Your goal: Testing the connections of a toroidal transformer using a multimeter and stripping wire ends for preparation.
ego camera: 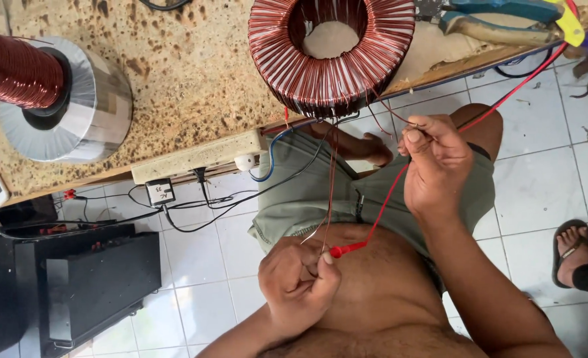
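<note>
Copper-red enamelled wire wraps the toroidal coil (pixel 331 56), which sits at the near edge of a speckled brown workbench (pixel 188 73), partly overhanging it. From the coil's lower rim 2 or 3 thin copper leads (pixel 331 179) hang straight down toward the person's lap. The left hand (pixel 298 285) is low in view, close to the bare stomach, its thumb and fingers pinched narrowly on the lower ends of those leads; a red probe tip (pixel 347 249) lies just beside that hand, touching or nearly touching the pinched strands, and I cannot tell which. A red test lead (pixel 479 119) runs from the probe up past the right hand toward the upper right corner. The right hand (pixel 436 166) is higher, just below the bench edge, with thumb and forefinger closed tightly on a short fine wire end coming off the coil's right underside. On the bench to the left stands a spool of copper wire (pixel 15 69) beside a silver-grey taped core (pixel 91 113). A pair of pliers with blue and yellow handles (pixel 506 20) lies at the top right. A cream power strip (pixel 197 156) is fixed under the bench edge, and a black box (pixel 88 278) sits on the white tiled floor. Another person's sandalled foot (pixel 572 242) shows at the right.
</note>
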